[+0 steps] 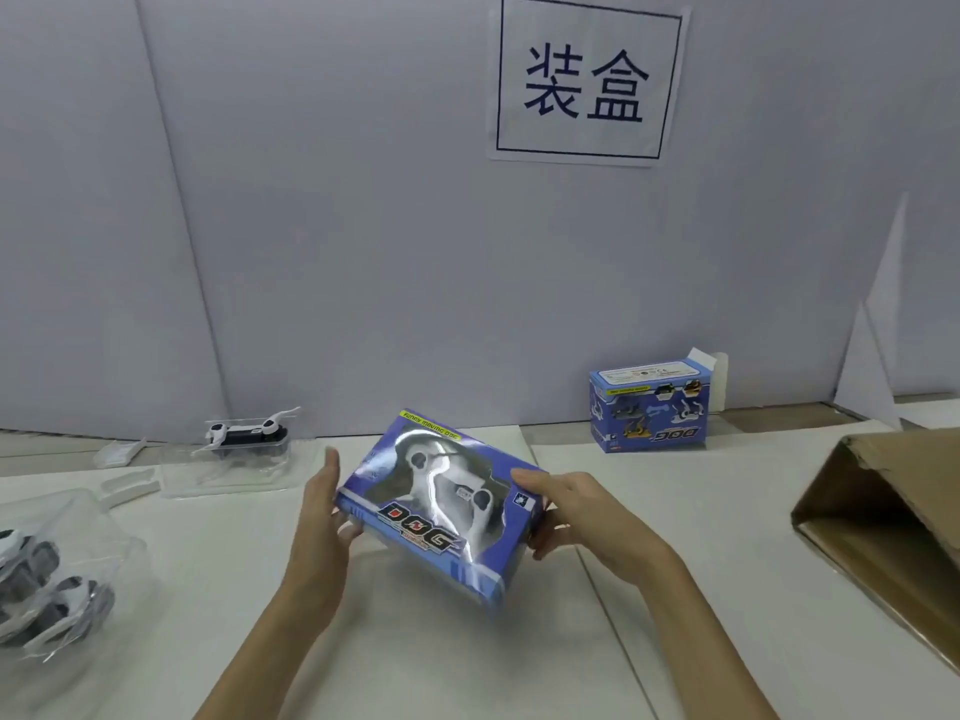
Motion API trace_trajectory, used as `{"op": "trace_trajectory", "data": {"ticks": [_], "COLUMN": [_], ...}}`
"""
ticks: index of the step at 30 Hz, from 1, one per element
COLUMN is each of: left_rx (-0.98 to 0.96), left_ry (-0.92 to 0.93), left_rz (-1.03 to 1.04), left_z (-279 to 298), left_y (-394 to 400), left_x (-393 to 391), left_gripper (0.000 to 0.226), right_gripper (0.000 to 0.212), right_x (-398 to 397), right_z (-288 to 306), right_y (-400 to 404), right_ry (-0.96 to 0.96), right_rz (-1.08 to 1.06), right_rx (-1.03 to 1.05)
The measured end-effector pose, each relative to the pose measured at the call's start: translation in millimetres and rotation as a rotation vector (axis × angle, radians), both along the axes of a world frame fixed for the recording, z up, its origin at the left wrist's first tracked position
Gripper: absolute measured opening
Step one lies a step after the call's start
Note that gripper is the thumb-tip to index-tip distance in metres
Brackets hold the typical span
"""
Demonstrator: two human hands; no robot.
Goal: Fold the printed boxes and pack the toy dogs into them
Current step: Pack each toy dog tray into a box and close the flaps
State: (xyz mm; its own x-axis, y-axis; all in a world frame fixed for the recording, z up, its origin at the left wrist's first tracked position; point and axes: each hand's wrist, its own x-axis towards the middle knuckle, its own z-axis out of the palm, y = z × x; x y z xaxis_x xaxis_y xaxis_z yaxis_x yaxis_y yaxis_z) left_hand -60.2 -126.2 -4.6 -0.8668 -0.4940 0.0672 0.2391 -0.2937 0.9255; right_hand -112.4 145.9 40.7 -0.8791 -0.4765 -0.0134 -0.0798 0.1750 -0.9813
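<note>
I hold a blue printed box (441, 506) marked DOG above the white table, tilted, with a white toy dog showing through its window. My left hand (324, 517) grips its left end, fingers under and thumb up along the side. My right hand (566, 506) grips the right end, thumb on top. A second blue box (649, 407) stands at the back right with a flap up. Another toy dog (249, 433) lies in a clear tray at the back left.
A clear bag with several toy dogs (52, 579) lies at the left edge. An open brown carton (883, 517) lies on its side at the right. Clear plastic pieces (122, 452) sit near the wall. A grey partition with a paper sign (587, 80) closes off the back.
</note>
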Motion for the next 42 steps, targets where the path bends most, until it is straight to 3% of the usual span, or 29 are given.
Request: {"op": "trace_trajectory", "data": {"ticks": [3,6,9,11,13,17,20,24,26,32,35,37,39,42], "left_rx": [0.05,0.023,0.003,-0.024,-0.056,-0.186,-0.39,-0.744,-0.895,-1.345,-1.493,-1.54,-1.56,-1.591], "left_ry": [0.023,-0.003,-0.035,-0.053,-0.063,-0.091,-0.111,-0.078,-0.067,-0.081,-0.113,-0.107,-0.092,-0.074], "left_rz": [0.067,0.02,-0.027,-0.046,-0.069,-0.061,-0.014,0.025,-0.008,-0.005,0.018,0.027,0.027,0.032], "left_z": [-1.2,-3.9,-5.7,-7.3,-9.1,-13.4,-20.8,-34.9,-39.6,-45.8,-46.8,-45.2,-43.4,-46.8], "left_y": [-2.8,-9.8,-10.3,-9.1,-7.6,-5.6,-0.1,7.4,8.6,7.7,9.9,11.1,10.9,11.0], "left_x": [-0.2,0.4,-0.5,-1.9,-1.8,-5.4,-11.0,-6.7,-4.8,-4.9,-12.2,-14.7,-15.0,-14.1], "left_gripper": [0.069,0.067,0.062,0.062,0.063,0.058,0.041,0.015,0.012,0.027,0.034,0.045,0.064,0.061], "right_gripper": [0.049,0.037,0.057,0.075,0.063,0.008,0.017,0.012,0.022,0.069,0.09,0.094,0.09,0.073], "right_x": [-5.1,-15.0,-24.3,-31.9,-36.2,-39.0,-37.5,-44.3,-61.4,-142.4,-181.7,-198.1,-206.2,-208.6], "right_z": [14.5,24.0,24.2,17.9,8.5,-16.1,-33.9,-49.1,-51.2,-31.2,-23.4,-20.2,-17.5,-15.1], "right_y": [19.4,45.4,67.7,73.0,65.2,30.9,3.8,-24.2,-33.2,-23.6,-1.3,7.5,8.2,7.9], "right_ry": [0.013,0.062,0.178,0.205,0.115,0.062,0.158,0.244,0.322,0.676,0.704,0.633,0.63,0.713], "right_rz": [-0.235,-0.56,-0.819,-0.871,-0.828,-0.709,-0.605,-0.532,-0.513,-0.587,-0.622,-0.667,-0.721,-0.836], "right_rx": [-0.291,-0.685,-1.043,-1.091,-0.989,-0.559,-0.258,0.115,0.369,1.078,1.425,1.502,1.443,1.352]}}
